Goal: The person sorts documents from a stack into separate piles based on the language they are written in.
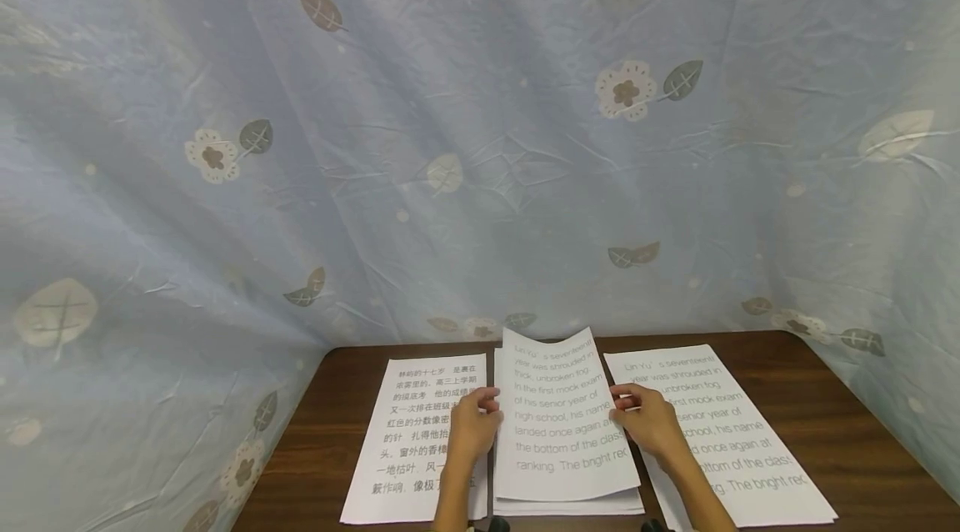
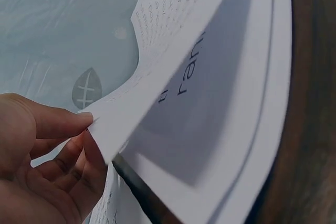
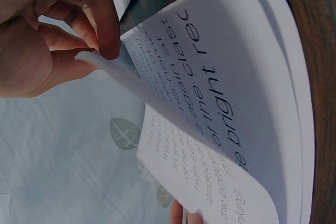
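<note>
A printed sheet of paper [image 1: 562, 432] with English text is lifted above the middle paper stack [image 1: 570, 507], its far edge curving upward. By its left edge my left hand [image 1: 475, 424] pinches it between thumb and fingers; the left wrist view shows the thumb [image 2: 63, 121] on top of the paper. On the opposite edge my right hand [image 1: 648, 424] pinches the same sheet, and in the right wrist view its fingers [image 3: 107, 35] grip the raised border. Beneath it, another page with the same kind of print [image 3: 257, 77] shows in the right wrist view.
To the left lies a stack of pages with Chinese characters [image 1: 412, 432], partly under my left forearm. More English pages [image 1: 750, 449] lie to the right, partly covered by my right arm. All rest on a dark wooden table [image 1: 300, 440], with a patterned blue curtain [image 1: 480, 140] behind.
</note>
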